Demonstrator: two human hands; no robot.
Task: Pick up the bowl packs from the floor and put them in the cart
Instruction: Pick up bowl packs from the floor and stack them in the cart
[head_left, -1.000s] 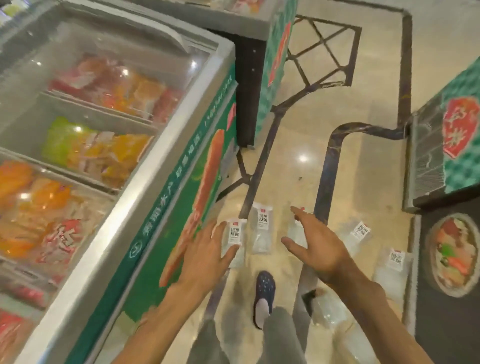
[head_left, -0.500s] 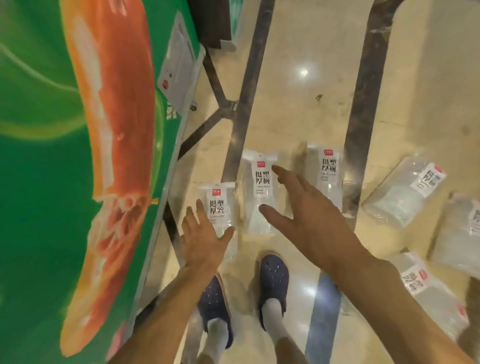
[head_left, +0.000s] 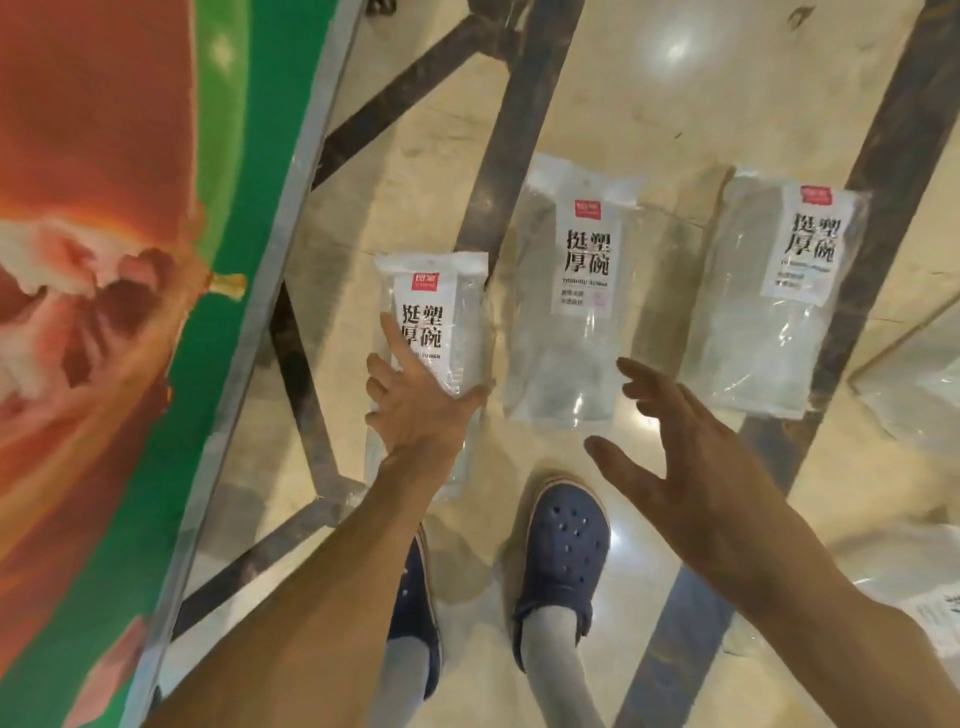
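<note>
Hands lowered: left hand (head_left: 421, 410) touching leftmost pack (head_left: 441, 322); right hand (head_left: 691, 457) open.

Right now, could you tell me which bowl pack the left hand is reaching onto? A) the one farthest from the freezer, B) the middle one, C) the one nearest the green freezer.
C: the left hand overlaps the leftmost bowl pack, beside the green freezer, while the right hand hangs open near the middle pack.

- a green freezer side (head_left: 119, 519) with a big orange-red food picture fills the left, edged by a metal strip (head_left: 249, 364)
- glossy beige floor (head_left: 649, 104) crossed by dark inlaid bands
- two navy perforated clogs (head_left: 563, 551) with grey socks, bottom centre
</note>
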